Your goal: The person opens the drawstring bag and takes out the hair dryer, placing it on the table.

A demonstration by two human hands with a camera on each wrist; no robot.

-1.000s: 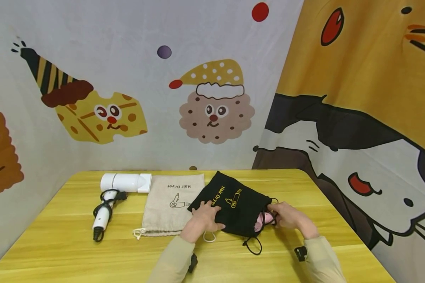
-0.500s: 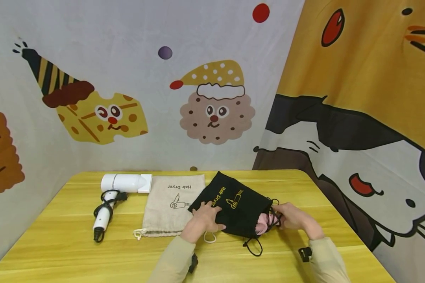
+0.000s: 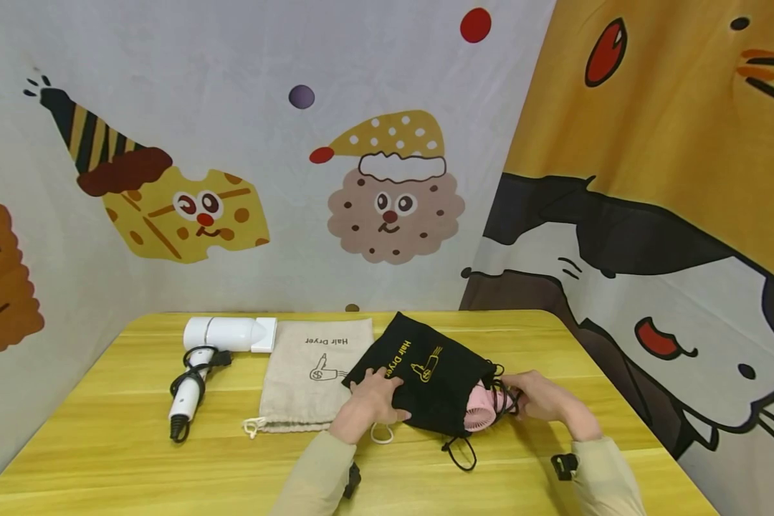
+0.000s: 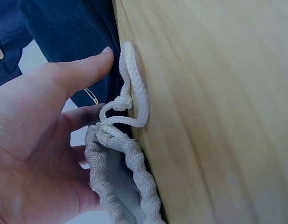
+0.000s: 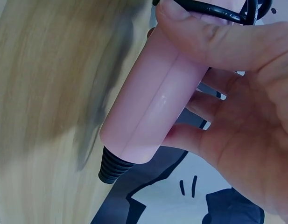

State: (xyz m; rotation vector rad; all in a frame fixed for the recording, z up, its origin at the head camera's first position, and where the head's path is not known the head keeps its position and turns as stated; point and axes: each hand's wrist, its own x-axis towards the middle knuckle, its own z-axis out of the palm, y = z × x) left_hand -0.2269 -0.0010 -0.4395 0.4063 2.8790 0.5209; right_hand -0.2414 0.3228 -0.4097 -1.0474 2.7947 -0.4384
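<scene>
A pink hair dryer sticks out of the mouth of a black drawstring bag, its round vented end showing while its front part is hidden inside. My right hand grips the dryer's handle, with the thumb across it beside a wrapped black cord. On the bag's closed end rests my left hand, fingers spread over the black cloth. In the left wrist view the left thumb lies against the bag.
Partly under the black bag is a beige drawstring bag with white cord loops. Left of it lies a white hair dryer, cord wound around its handle. A patterned cloth backdrop rises behind the wooden table.
My right hand has moved to the right, drawing the pink hair dryer farther out of the black bag. More of its vented end shows. My left hand stays on the bag.
</scene>
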